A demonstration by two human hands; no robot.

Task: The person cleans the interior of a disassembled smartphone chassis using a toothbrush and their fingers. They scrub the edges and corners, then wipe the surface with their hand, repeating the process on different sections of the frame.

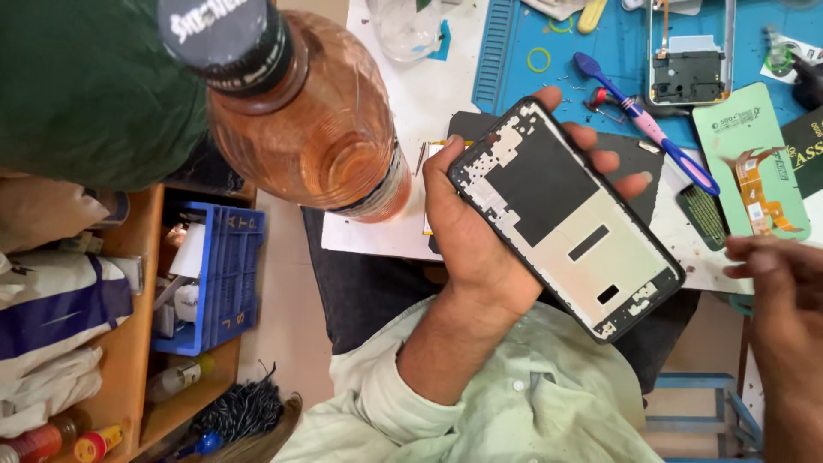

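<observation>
My left hand (pixel 470 236) grips a black phone frame (pixel 566 214) by its edges and tilts it over my lap, inner side up, with pale metal plate and dark patches showing. My thumb lies on its left edge and my fingers curl round the far side. My right hand (pixel 776 274) hovers at the right edge, blurred, fingers loosely apart with nothing in them, a short way right of the frame.
A clear plastic bottle (pixel 317 129) of orange liquid with a black cap looms close, beside a dark green sleeve (pixel 86 86). On the blue mat (pixel 600 51) lie a pink-and-blue toothbrush (pixel 647 124), another phone frame (pixel 690 51) and a green panel with an orange flex cable (pixel 750 163). A blue crate (pixel 227 274) sits in a wooden shelf.
</observation>
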